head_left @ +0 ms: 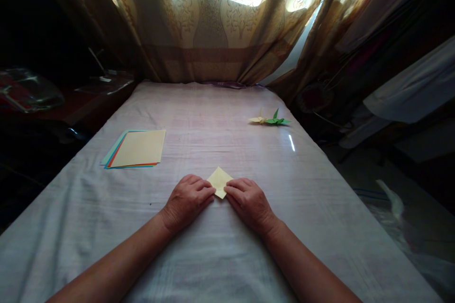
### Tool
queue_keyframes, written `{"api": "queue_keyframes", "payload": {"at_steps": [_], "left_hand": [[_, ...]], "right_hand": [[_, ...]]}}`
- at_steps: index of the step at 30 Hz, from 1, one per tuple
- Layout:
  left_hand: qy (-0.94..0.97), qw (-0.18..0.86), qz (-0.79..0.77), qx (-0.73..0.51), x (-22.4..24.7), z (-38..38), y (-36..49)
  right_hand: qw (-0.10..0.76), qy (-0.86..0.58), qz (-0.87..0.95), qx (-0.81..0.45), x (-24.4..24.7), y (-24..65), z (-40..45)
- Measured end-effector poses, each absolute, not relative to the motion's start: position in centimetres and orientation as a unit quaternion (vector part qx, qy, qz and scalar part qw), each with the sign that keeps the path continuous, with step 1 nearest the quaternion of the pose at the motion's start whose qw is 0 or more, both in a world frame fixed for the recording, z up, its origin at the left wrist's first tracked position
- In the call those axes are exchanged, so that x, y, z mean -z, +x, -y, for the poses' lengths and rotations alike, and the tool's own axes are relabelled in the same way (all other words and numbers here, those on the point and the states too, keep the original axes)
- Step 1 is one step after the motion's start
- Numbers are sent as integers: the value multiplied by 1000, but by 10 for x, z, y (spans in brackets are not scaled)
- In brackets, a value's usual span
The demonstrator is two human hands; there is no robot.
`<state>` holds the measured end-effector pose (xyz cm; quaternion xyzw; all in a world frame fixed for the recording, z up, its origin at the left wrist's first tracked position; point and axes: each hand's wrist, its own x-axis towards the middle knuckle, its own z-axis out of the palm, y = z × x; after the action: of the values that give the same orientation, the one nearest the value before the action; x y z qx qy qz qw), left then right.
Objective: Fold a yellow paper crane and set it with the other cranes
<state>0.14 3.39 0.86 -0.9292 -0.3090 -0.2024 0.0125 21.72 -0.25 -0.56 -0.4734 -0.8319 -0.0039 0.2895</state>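
1. Head view, the piece: a small diamond of folded pale-yellow paper [219, 178] lies on the white checked cloth [220, 255] between the two hands, one corner pointing away and one towards the person.
2. Head view, handling: a faint line crosses its lower part. Working such a crease well probably calls for matched edges, even pressure from both sides, and firm running of the fingertips along the line, without dragging the paper askew.
3. Head view, pose: the left hand [188, 201] and right hand [250, 201] mirror each other, palms down and low, forearms angling inward. The fingers of each are drawn close together, holding the diamond's near side corner; how far the thumbs reach beneath cannot be told.
4. Head view, around: a stack of coloured square sheets [144, 148] lies beyond the left hand; two small folded-paper figures, one cream [261, 120], one green [277, 120], sit farther off, right.
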Motion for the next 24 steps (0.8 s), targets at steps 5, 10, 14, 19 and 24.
{"api": "queue_keyframes", "payload": {"at_steps": [5, 10, 14, 19, 24], "left_hand": [[-934, 32, 297, 194, -9, -36, 4], [-931, 12, 314, 188, -8, -36, 7], [-911, -50, 358, 196, -7, -34, 10], [-882, -106, 415, 197, -10, -33, 15], [-864, -128, 443, 203, -12, -33, 18]], "right_hand": [[282, -504, 817, -13, 6, 219, 5], [298, -520, 800, -39, 7, 221, 3], [304, -550, 775, -69, 7, 219, 2], [281, -596, 748, -79, 4, 212, 0], [268, -618, 735, -76, 2, 207, -1]]}}
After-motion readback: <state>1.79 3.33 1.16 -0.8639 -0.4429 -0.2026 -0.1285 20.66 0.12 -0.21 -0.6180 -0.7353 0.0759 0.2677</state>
